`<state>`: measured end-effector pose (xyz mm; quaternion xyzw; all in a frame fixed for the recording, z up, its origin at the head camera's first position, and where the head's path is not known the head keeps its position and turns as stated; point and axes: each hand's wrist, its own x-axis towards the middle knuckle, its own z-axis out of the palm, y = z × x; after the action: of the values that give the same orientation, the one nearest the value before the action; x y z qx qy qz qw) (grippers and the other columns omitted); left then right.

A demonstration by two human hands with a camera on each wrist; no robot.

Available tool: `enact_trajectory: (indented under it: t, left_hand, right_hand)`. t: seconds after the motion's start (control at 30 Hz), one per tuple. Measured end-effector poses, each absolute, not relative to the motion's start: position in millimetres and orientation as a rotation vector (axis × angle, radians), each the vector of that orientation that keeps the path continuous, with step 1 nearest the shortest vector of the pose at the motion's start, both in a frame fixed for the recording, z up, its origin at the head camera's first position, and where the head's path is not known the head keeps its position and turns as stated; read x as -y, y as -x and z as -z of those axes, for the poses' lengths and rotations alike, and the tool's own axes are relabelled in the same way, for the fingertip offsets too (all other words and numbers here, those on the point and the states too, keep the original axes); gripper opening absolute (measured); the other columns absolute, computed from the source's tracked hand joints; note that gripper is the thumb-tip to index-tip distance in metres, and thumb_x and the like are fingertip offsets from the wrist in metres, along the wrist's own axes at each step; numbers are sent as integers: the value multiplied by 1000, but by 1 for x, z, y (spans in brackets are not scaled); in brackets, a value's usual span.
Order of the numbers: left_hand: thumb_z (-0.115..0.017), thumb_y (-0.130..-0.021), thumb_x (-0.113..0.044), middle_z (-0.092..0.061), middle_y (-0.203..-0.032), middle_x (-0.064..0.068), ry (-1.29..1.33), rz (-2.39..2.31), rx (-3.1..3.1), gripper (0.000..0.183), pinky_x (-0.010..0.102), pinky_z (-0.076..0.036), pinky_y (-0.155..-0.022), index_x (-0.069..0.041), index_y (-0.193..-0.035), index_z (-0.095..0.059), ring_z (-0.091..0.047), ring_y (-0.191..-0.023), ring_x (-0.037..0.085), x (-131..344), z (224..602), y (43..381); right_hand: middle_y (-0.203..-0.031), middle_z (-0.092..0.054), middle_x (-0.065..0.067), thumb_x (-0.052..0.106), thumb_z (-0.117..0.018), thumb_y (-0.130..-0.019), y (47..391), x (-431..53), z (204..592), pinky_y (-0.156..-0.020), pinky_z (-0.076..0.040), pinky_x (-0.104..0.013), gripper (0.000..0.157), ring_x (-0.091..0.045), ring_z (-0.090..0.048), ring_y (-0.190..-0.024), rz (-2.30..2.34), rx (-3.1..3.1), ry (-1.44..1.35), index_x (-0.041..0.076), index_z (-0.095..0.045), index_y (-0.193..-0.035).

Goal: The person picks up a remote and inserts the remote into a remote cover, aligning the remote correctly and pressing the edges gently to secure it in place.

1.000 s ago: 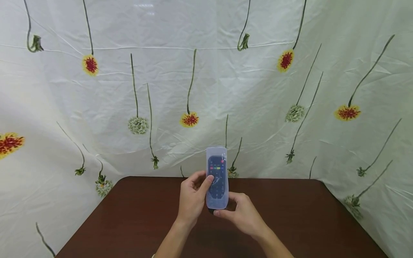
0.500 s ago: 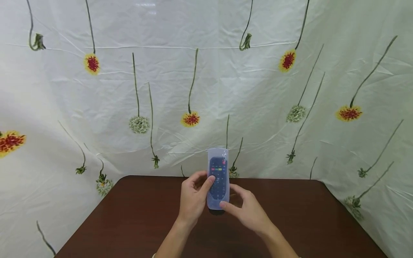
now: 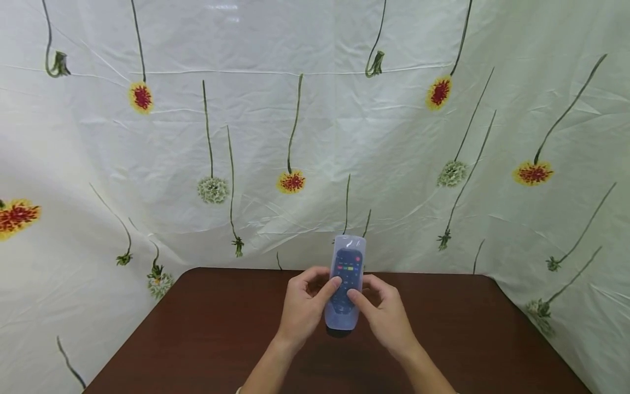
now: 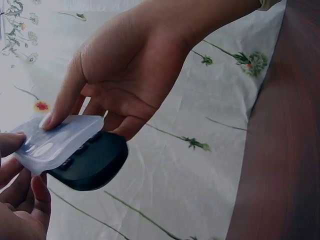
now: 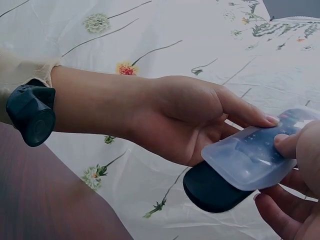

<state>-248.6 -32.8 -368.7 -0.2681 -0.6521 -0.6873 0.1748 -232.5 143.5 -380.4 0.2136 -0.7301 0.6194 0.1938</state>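
A dark remote control [image 3: 338,332] with coloured buttons sits partly inside a translucent cover [image 3: 350,242]. Its black lower end pokes out of the cover's open bottom, plain in the left wrist view as the bare end of the remote [image 4: 107,160]. My left hand [image 3: 301,306] grips the cover's left side, thumb on the front. From the right side, my right hand [image 3: 391,320] pinches it too, thumb lying on the front lower down than the left one. Both hands hold it upright with a slight rightward tilt, above the table. Fingers behind the remote are mostly hidden in the head view.
A dark brown table [image 3: 206,317] lies below the hands. Behind and beside it hangs a pale cloth [image 3: 162,142] printed with flowers. A black device [image 5: 32,112] is strapped to my right wrist by the sleeve.
The remote and cover have shifted right and slightly down, tilting right. My right thumb has gone from the bottom edge up onto the cover's front. More of the black end shows below the cover.
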Motion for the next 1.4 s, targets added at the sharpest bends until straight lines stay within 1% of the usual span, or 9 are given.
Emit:
enact_trajectory:
  t: [0.17, 0.3, 0.43, 0.57, 0.67, 0.8, 1.03, 1.23, 1.4]
  left_hand:
    - [-76, -96, -11, -74, -104, 8, 763, 2007, 1885, 19, 35, -59, -81, -3, -113, -75, -71, -94, 26, 34, 369, 250]
    - [-77, -95, -11, -73, -111, 10, 782, 2075, 1933, 27, 35, -58, -87, -1, -120, -73, -71, -101, 27, 35, 370, 252]
    - [-75, -96, -13, -72, -115, 12, 824, 2085, 2020, 31, 33, -55, -93, 1, -123, -71, -69, -107, 26, 37, 372, 254]
    - [-71, -98, -10, -70, -120, 14, 939, 2056, 2097, 34, 32, -53, -94, 4, -128, -68, -66, -112, 26, 37, 372, 253]
    - [-70, -96, -7, -70, -122, 14, 1010, 2016, 2148, 35, 32, -54, -93, 3, -130, -67, -65, -113, 26, 36, 372, 253]
    - [-71, -94, -5, -71, -118, 13, 1047, 1989, 2191, 35, 32, -56, -89, 2, -128, -69, -67, -108, 25, 36, 375, 254]
    - [-78, -90, -5, -73, -112, 12, 1129, 2018, 2195, 39, 34, -59, -84, 4, -126, -68, -73, -96, 23, 33, 380, 256]
    - [-80, -87, 0, -76, -107, 9, 1094, 1987, 2192, 37, 34, -60, -82, 1, -123, -71, -74, -92, 21, 30, 382, 257]
    - [-77, -88, 1, -76, -104, 14, 1021, 2077, 2184, 33, 34, -61, -77, 8, -119, -71, -75, -89, 26, 30, 382, 256]
  right_hand:
    - [-101, -73, -3, 10, -74, -97, 233, -144, 381, -80, -57, -36, 15, -23, -66, -96, -1713, 2014, -566, 5, -74, -112]
    - [-100, -72, -4, 11, -73, -98, 233, -145, 380, -81, -55, -34, 14, -23, -65, -94, -1695, 1992, -509, 5, -74, -110]
    - [-100, -72, -6, 11, -73, -99, 234, -149, 378, -80, -54, -32, 15, -23, -65, -92, -1684, 1962, -456, 3, -74, -111]
    - [-102, -72, -9, 9, -71, -99, 234, -154, 376, -77, -55, -30, 17, -24, -67, -90, -1678, 1928, -414, 0, -73, -113]
    - [-104, -72, -11, 8, -70, -100, 235, -158, 375, -78, -56, -29, 17, -24, -68, -91, -1690, 1906, -387, -2, -72, -114]
    - [-107, -71, -14, 6, -69, -100, 235, -161, 373, -79, -56, -29, 18, -25, -68, -94, -1728, 1880, -365, -3, -71, -116]
    - [-108, -70, -17, 7, -67, -102, 234, -164, 370, -80, -56, -28, 20, -24, -69, -94, -1748, 1861, -333, -6, -70, -117]
    - [-111, -70, -17, 6, -66, -102, 234, -164, 369, -82, -57, -28, 21, -23, -70, -97, -1761, 1825, -305, -6, -69, -118]
    - [-112, -70, -17, 6, -66, -102, 235, -163, 370, -80, -59, -30, 21, -23, -71, -98, -1777, 1780, -288, -6, -69, -119]
